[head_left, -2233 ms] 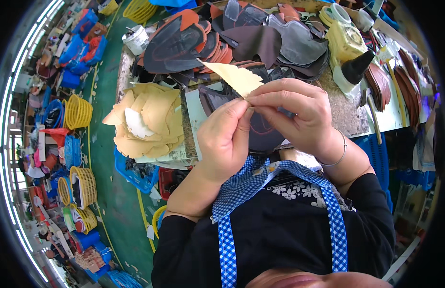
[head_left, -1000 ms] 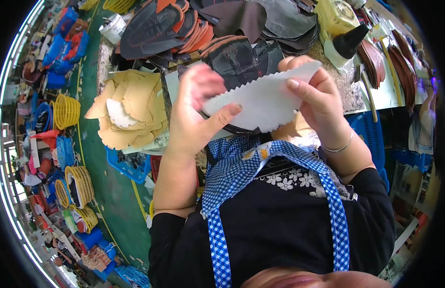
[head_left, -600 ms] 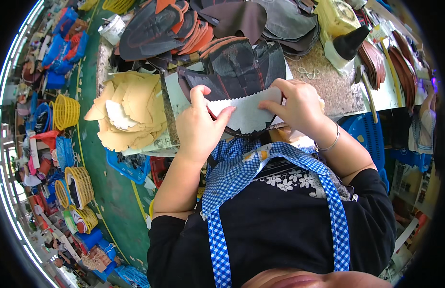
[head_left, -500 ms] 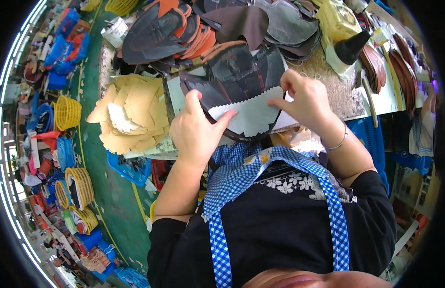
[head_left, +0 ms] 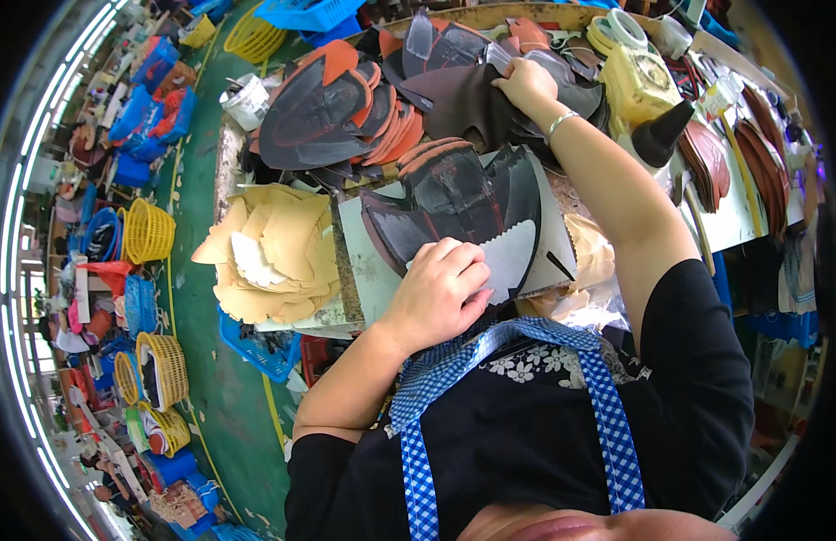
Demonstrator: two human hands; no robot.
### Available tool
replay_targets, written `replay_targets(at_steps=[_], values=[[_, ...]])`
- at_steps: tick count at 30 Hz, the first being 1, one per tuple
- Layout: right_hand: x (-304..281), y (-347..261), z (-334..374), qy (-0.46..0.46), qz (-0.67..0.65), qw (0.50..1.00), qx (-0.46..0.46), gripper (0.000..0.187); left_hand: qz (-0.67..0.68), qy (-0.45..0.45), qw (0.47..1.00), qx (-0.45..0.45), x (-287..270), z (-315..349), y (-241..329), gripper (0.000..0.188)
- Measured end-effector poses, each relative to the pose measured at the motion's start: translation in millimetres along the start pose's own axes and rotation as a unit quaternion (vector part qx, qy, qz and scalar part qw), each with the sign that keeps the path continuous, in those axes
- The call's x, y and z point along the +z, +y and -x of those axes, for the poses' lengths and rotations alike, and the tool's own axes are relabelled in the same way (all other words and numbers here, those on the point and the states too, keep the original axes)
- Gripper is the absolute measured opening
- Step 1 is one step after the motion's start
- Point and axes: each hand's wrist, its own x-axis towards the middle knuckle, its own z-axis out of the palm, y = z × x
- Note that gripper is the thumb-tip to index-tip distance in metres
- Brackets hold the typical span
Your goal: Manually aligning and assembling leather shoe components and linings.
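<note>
In front of me a stack of black leather pieces [head_left: 445, 194] with orange edges lies on a pale board [head_left: 365, 248]. A white zigzag-edged lining piece [head_left: 512, 252] sits on its near part. My left hand [head_left: 440, 293] rests over the lining piece, fingers curled in; what is under them, if anything, is hidden. At the back, my right arm stretches out to a heap of cut pieces. There my right hand [head_left: 528, 86] is closed, its fingertips at the edge of a dark brown leather piece [head_left: 463, 99].
Cream cut pieces [head_left: 278, 261] are piled left of the board. Behind stand black and orange leather pieces [head_left: 314, 113] and a white tub [head_left: 246, 101]. A black cone-shaped bottle [head_left: 661, 135] stands at right, near a yellow block [head_left: 639, 81]. A slim black tool [head_left: 559, 266] lies on the board.
My right hand has left the white lining piece and reached away to the brown leather at the back. My left hand has curled its fingers and moved inward. The view has shifted.
</note>
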Motion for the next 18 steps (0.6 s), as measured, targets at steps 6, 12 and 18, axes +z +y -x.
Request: replay_targets(at_steps=[6,12,18], values=[[-55,-55,56,0.099,-0.359,0.871,-0.321,0.025,0.24,0.085,0.959,-0.125,-29,-11,9,0.013],[-133,-95,163,0.1,-0.252,0.755,-0.597,0.022,0.526,0.276,0.797,-0.108,-58,-43,19,0.015],[-132,-87,197,0.12,-0.247,0.77,-0.576,0.029,0.553,0.326,0.756,-0.128,-54,-35,36,0.018]])
